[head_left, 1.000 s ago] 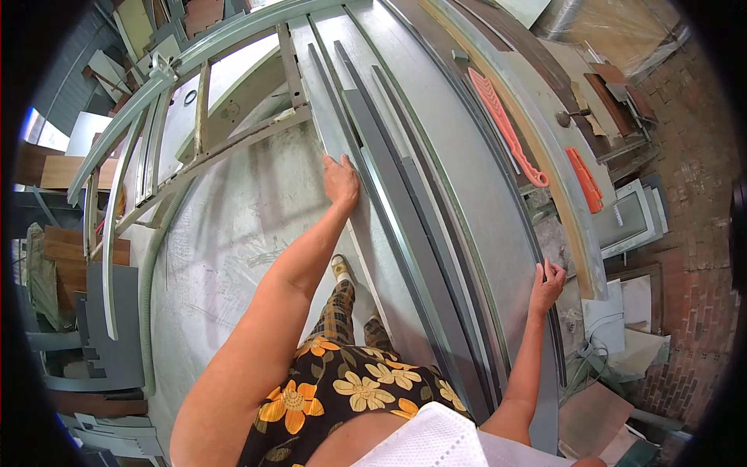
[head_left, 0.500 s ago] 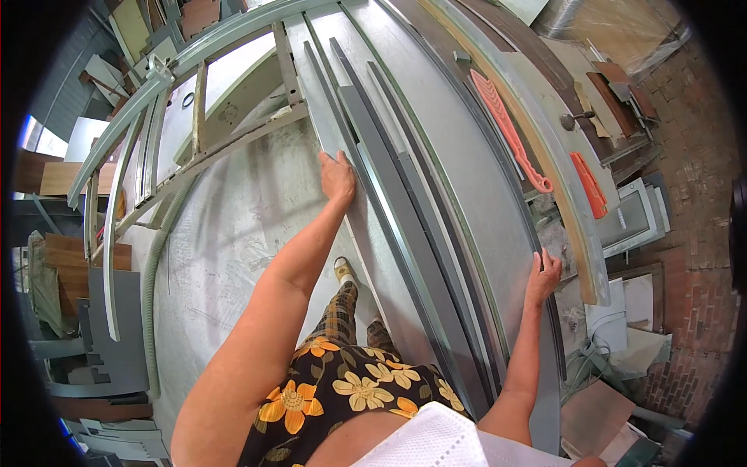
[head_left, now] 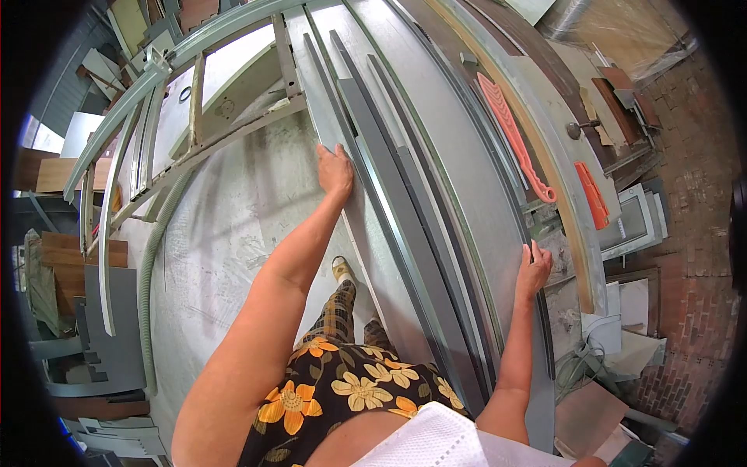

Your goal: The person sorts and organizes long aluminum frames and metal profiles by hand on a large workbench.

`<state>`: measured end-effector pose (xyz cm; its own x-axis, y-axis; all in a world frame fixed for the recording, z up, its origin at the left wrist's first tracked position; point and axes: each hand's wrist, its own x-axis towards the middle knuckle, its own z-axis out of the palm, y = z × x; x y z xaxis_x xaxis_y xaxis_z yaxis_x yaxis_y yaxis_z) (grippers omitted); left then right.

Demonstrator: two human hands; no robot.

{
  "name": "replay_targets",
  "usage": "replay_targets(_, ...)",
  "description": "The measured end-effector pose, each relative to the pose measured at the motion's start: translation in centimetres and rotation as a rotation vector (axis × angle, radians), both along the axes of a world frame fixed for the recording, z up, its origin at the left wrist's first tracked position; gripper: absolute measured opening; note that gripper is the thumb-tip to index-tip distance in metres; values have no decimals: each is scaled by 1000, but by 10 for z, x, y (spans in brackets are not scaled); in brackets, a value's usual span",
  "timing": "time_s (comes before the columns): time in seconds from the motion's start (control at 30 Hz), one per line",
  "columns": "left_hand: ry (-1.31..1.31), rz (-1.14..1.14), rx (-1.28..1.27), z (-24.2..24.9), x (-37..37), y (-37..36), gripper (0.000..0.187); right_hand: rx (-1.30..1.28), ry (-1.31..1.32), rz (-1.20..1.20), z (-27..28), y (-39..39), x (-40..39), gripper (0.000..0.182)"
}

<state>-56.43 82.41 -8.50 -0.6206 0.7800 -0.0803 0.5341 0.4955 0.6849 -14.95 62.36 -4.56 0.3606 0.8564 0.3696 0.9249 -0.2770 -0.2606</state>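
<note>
A long grey panel [head_left: 459,156] with dark grey strips [head_left: 412,194] lying along it stretches away in front of me. My left hand [head_left: 335,171] is on its near edge, with the fingers curled at the edge and partly hidden. On the far edge, to the right, my right hand [head_left: 534,270] grips with bent fingers, and a dark edge shows between the fingertips. Beyond it a pink push stick [head_left: 513,136] lies on the machine's surface.
A metal frame [head_left: 198,109] stands at upper left, with a ribbed hose [head_left: 159,265] below it. Past the wooden rail [head_left: 564,218] are an orange tool [head_left: 591,196] and a knob [head_left: 574,130]. Stacked boards [head_left: 634,222] stand on the brick floor [head_left: 692,280] at right.
My right hand has shifted slightly left with the panel's far edge, and the gap between that edge and the push stick looks wider. My left hand stays at the near edge.
</note>
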Motion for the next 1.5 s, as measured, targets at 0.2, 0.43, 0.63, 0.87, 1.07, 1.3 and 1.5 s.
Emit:
replay_targets(0.2,5,9,-16,0,-2,8,54,21,0,6,-5,35,-15,25)
replay_targets(0.43,-1,17,-6,0,-5,20,55,38,-3,21,-8,65,-27,26)
replay_targets(0.63,-3,14,-6,-3,-10,33,55,30,-46,8,-14,86,-32,26)
replay_targets(0.87,-15,19,-14,-5,-17,48,54,59,-46,26,-19,118,-41,25)
replay_targets(1.07,-31,16,-20,-3,-25,66,51,49,-96,25,-21,150,-52,26)
replay_targets(1.3,-35,31,-19,-4,-33,85,52,40,-94,12,-28,187,-66,27)
replay_targets(1.5,-34,35,-27,-5,-40,98,55,12,-89,-18,-32,224,-83,28)
